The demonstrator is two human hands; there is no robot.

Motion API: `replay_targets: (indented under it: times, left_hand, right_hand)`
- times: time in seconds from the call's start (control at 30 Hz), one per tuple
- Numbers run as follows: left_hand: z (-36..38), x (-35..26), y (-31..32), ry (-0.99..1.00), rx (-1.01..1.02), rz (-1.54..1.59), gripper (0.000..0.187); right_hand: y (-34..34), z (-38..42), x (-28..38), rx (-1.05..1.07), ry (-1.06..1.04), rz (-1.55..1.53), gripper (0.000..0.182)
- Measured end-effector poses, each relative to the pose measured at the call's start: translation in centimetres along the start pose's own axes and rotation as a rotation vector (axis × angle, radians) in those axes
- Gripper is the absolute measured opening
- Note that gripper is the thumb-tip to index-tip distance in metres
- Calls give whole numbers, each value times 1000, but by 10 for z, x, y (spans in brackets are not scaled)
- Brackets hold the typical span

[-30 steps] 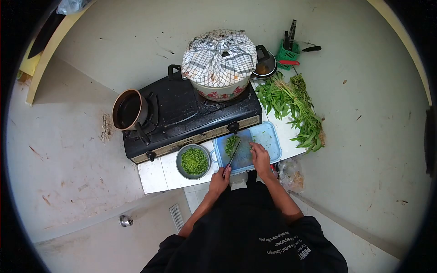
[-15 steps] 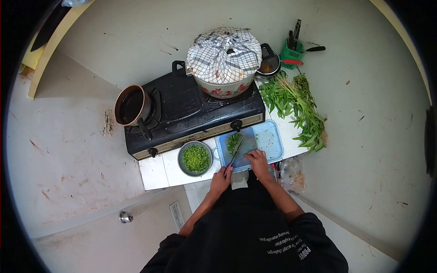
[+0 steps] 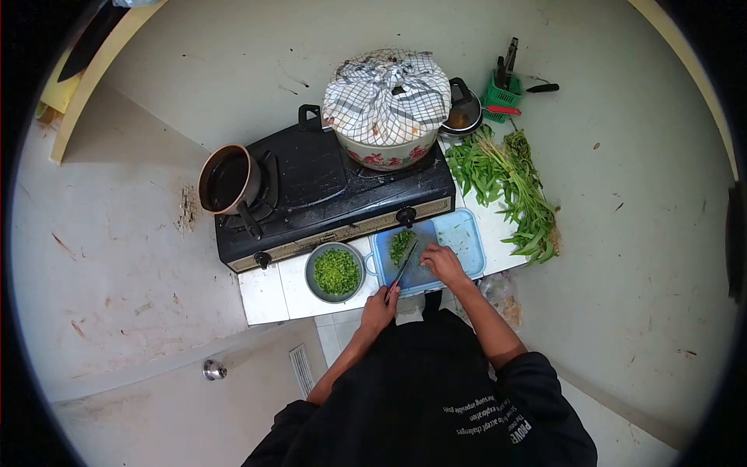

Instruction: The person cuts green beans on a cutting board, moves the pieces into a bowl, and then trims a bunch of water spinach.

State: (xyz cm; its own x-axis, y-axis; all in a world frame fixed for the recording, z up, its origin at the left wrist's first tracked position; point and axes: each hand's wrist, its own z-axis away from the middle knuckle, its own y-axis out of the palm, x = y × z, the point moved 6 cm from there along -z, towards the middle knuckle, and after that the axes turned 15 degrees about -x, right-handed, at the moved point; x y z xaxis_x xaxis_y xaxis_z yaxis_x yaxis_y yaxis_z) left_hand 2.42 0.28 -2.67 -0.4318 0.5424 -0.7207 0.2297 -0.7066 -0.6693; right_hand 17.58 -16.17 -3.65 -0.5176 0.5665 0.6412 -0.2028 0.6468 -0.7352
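Chopped greens (image 3: 401, 246) lie on a blue cutting board (image 3: 425, 232) at one o'clock from the left hand (image 3: 379, 309), clamped on a knife (image 3: 402, 269), seemingly for blade control, while the right hand (image 3: 443, 263) bunches its fingers, contents unclear.

Black stove (image 3: 303, 171) on white-tiled bench (image 3: 261, 298). Brown-rimmed saucepan (image 3: 250, 187) at its left end, dark inside. Floral pot (image 3: 385, 158) at right, checked cloth (image 3: 373, 109) gathered over top. Beyond, I see a green basket (image 3: 500, 97) holding utensils.
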Motion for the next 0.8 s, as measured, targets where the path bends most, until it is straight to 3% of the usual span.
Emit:
replay_targets:
  times: [0.27,0.8]
  left_hand:
    - [1,1,-2,-5,-11,-3,45]
    - [7,-12,17,-62,78,-42,45]
  right_hand:
    - [-1,36,22,-179,-227,230,25]
    - [19,39,20,-339,-66,233,32]
